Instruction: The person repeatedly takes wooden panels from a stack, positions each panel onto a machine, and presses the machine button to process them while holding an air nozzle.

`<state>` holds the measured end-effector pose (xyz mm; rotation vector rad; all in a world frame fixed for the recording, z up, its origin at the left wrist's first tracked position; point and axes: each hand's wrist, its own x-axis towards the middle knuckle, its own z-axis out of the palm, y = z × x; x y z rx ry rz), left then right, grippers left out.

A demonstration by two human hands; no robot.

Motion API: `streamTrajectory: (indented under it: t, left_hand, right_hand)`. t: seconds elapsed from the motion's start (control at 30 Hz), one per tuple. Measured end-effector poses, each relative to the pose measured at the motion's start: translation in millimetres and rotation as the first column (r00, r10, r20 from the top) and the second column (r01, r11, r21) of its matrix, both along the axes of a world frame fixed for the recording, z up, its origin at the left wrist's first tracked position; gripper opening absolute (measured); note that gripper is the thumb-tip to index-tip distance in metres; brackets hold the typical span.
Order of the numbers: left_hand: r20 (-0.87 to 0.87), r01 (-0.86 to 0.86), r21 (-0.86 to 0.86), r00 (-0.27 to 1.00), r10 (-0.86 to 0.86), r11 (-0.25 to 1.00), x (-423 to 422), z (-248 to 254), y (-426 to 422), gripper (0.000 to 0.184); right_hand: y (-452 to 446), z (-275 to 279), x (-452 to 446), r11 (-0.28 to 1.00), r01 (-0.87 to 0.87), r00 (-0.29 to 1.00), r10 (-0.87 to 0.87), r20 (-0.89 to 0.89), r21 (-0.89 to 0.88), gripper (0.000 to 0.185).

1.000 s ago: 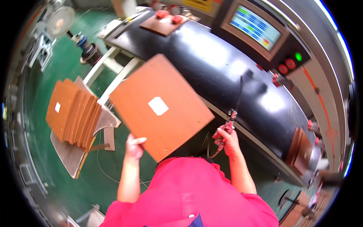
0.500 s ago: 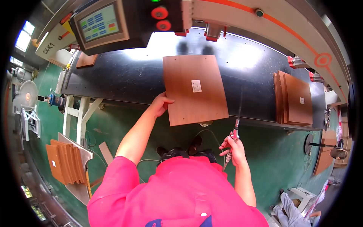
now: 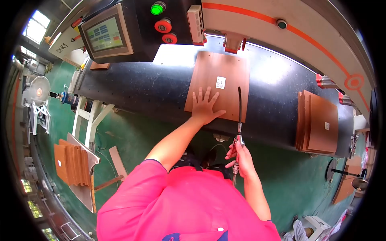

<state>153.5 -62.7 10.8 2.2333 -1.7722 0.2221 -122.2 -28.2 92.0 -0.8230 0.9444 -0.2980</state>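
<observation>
A brown wood panel (image 3: 219, 66) with a white label (image 3: 220, 82) lies on the black machine table (image 3: 161, 84). Fingers spread, my left hand (image 3: 206, 107) rests flat on the panel's near part. My right hand (image 3: 242, 160) is wrapped round an air blow gun (image 3: 239, 140) just off the table's front edge. The gun's long thin nozzle points away from me, over the panel's right side. A hose runs from its lower end towards my body.
A stack of panels (image 3: 321, 124) sits at the table's right end, another (image 3: 72, 162) on a support at lower left. Overhead are a touchscreen (image 3: 105, 34), red buttons (image 3: 163, 26) and the machine beam (image 3: 257, 20). A fan (image 3: 39, 91) stands far left; a person's leg (image 3: 299, 231) shows lower right.
The panel, tilted up at the near edge before, now lies on the table. My left hand moved from its left edge onto its top. The blow gun came forward over the panel.
</observation>
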Motion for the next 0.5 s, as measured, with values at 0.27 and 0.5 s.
streamTrajectory:
  t: [0.27,0.5]
  left_hand:
    - [-0.034,-0.123,0.169,0.991,0.13,0.978,90,11,-75,0.088]
    - [-0.06,-0.036,0.201,0.997,0.049,0.979,122,22,-99,0.089]
  right_hand:
    - [-45,53,17,0.95,0.268,0.962,-0.273,-0.007,-0.161,0.05]
    - [-77,101,41,0.857,0.413,0.909,-0.409,0.08,-0.307,0.046]
